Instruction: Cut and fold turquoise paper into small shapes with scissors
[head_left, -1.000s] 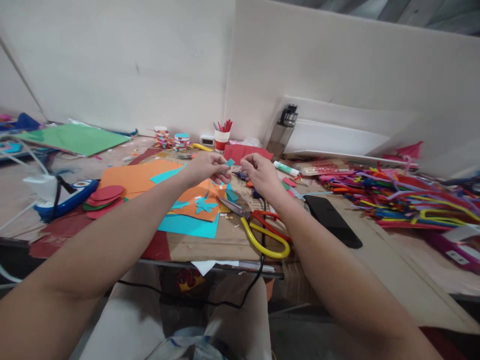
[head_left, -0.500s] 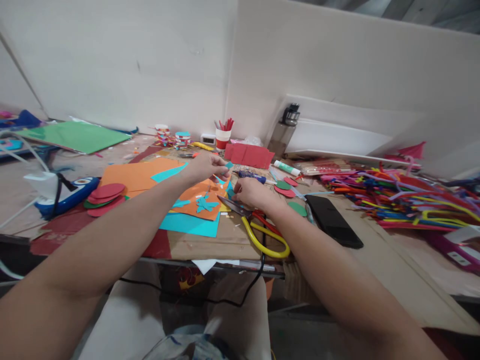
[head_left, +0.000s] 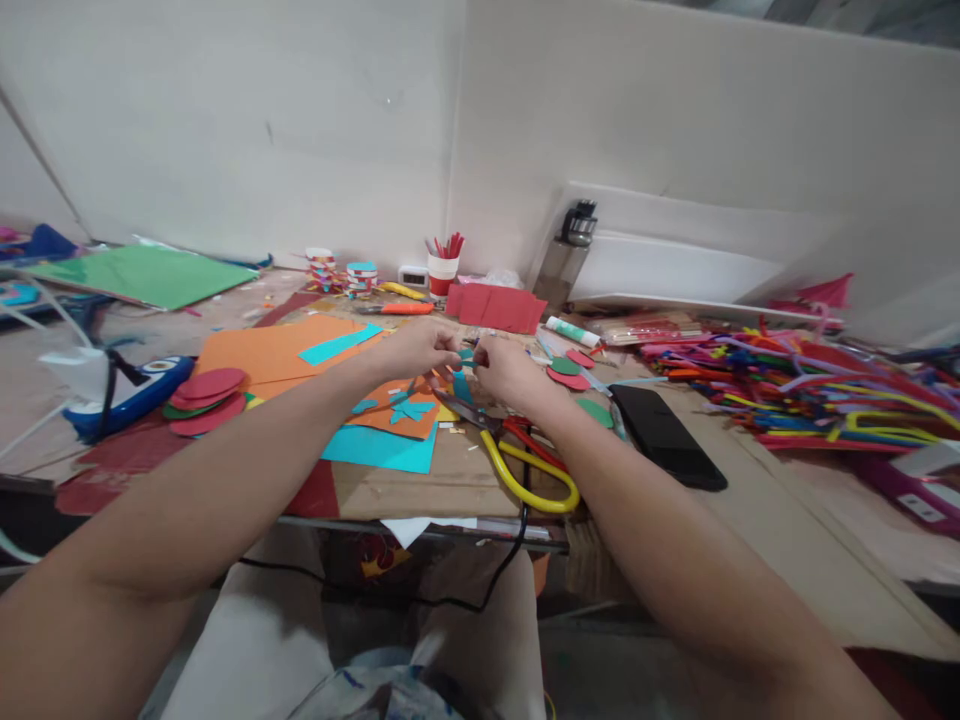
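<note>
My left hand is closed in a pinch on a small teal paper piece above the middle of the table. Close on its right, my right hand has its fingers pressed together at the other end of that piece; what they grip is hidden. Under the hands lies an orange paper sheet bearing blue paper cutouts. A larger blue sheet sticks out at its front. Scissors with yellow and red handles rest below my right wrist, blades pointing left.
To the right lie a black phone, a glue stick and a heap of pipe cleaners. Behind stand red cards and a cup of red sticks. Red paper circles and a blue glue gun are left.
My right hand has risen from beside the scissors to meet my left hand. The teal piece has come down slightly and now sits between both hands' fingertips.
</note>
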